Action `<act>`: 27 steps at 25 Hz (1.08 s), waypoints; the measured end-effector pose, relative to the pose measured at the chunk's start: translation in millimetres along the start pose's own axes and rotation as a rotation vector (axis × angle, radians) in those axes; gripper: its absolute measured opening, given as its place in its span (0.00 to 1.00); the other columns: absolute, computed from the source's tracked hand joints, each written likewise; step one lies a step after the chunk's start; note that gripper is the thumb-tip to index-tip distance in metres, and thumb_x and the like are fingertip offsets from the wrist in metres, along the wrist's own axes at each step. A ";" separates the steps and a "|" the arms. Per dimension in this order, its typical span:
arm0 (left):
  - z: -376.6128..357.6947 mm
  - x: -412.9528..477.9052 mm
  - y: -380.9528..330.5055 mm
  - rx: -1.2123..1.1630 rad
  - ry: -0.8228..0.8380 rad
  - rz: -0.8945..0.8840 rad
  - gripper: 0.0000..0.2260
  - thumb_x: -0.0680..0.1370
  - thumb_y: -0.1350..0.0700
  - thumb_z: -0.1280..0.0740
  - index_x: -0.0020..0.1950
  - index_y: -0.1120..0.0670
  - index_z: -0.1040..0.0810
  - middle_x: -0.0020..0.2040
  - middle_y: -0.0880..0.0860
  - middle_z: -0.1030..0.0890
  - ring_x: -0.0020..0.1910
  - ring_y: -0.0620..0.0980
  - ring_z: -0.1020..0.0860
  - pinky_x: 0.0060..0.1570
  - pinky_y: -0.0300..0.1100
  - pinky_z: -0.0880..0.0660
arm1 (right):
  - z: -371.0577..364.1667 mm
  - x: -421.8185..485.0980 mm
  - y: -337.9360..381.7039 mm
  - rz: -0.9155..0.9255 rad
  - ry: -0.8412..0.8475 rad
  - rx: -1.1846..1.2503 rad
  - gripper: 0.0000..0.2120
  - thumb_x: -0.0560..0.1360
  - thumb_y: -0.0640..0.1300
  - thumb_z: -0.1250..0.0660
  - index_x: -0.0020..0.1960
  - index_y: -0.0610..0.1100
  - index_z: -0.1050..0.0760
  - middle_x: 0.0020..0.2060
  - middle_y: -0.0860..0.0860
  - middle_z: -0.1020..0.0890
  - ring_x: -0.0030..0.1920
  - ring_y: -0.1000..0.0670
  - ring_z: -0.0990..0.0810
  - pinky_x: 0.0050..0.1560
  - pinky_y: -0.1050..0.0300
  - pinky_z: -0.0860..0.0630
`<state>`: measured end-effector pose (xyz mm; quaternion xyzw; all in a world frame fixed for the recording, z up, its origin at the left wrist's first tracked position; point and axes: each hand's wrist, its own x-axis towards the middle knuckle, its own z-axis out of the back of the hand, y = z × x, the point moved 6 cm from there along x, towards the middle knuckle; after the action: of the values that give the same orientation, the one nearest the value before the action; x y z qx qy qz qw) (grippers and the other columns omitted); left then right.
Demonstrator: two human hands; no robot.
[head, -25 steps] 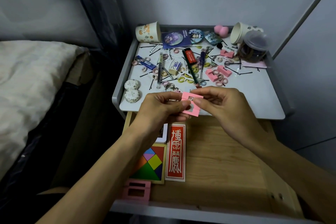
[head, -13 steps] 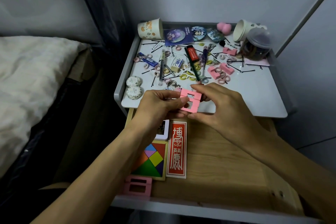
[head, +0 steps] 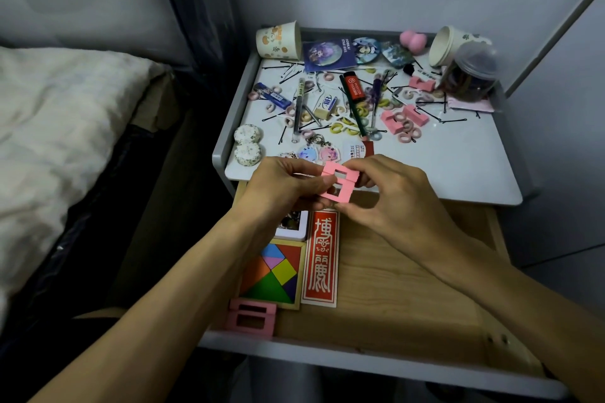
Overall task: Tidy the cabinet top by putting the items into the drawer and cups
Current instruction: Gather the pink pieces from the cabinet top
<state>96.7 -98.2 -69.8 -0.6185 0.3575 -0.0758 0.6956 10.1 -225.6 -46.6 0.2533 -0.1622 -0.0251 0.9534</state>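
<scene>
Both hands hold a pair of pink foam blocks [head: 340, 185] pressed together above the front edge of the white cabinet top [head: 458, 167]. My left hand [head: 288, 193] pinches their left side and my right hand [head: 393, 196] pinches the right side. Below them the wooden drawer [head: 409, 288] stands pulled out. It holds a colourful tangram [head: 273, 273], a red card [head: 320, 258], a white tile [head: 293, 226] and another pink block pair [head: 252, 321]. A paper cup [head: 280, 40] lies at the back left and a second cup [head: 450, 44] at the back right.
The cabinet top is strewn with hair ties, bobby pins, pens, badges [head: 329, 54], more pink blocks [head: 404, 118], keychains [head: 314, 152] and two floral discs [head: 247, 144]. A clear jar [head: 471, 75] stands at the back right. A bed [head: 55, 127] lies to the left.
The two hands have brought the pink blocks together into one aligned pair; my right hand shifted from the top of them to their right side. The view tilted slightly.
</scene>
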 end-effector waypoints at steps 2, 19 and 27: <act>1.5 -0.2 3.4 0.028 -0.001 0.013 0.05 0.74 0.65 0.29 0.48 0.64 0.18 0.39 0.59 0.15 0.30 0.49 0.20 0.34 0.36 0.19 | -3.8 -2.0 1.0 0.005 0.008 -0.016 0.26 0.69 0.49 0.24 0.64 0.43 0.24 0.53 0.50 0.18 0.51 0.54 0.21 0.50 0.60 0.22; 85.1 11.8 67.8 1.570 -0.206 0.265 0.12 0.80 0.58 0.43 0.61 0.58 0.25 0.55 0.57 0.21 0.52 0.58 0.20 0.45 0.48 0.25 | -150.6 -89.5 36.8 0.473 0.900 -0.339 0.14 0.80 0.41 0.38 0.64 0.41 0.29 0.61 0.43 0.24 0.60 0.42 0.24 0.63 0.45 0.27; 86.7 17.7 66.1 1.611 -0.184 0.206 0.10 0.80 0.58 0.41 0.59 0.59 0.25 0.50 0.57 0.22 0.51 0.58 0.21 0.41 0.47 0.26 | -164.6 -85.9 44.0 0.656 0.853 -0.430 0.11 0.79 0.37 0.38 0.60 0.37 0.27 0.54 0.40 0.21 0.53 0.40 0.21 0.55 0.45 0.22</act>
<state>138.6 -23.3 -139.2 0.1033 0.1898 -0.1941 0.9569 -19.7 -98.0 -185.3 -0.0218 0.1752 0.3438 0.9223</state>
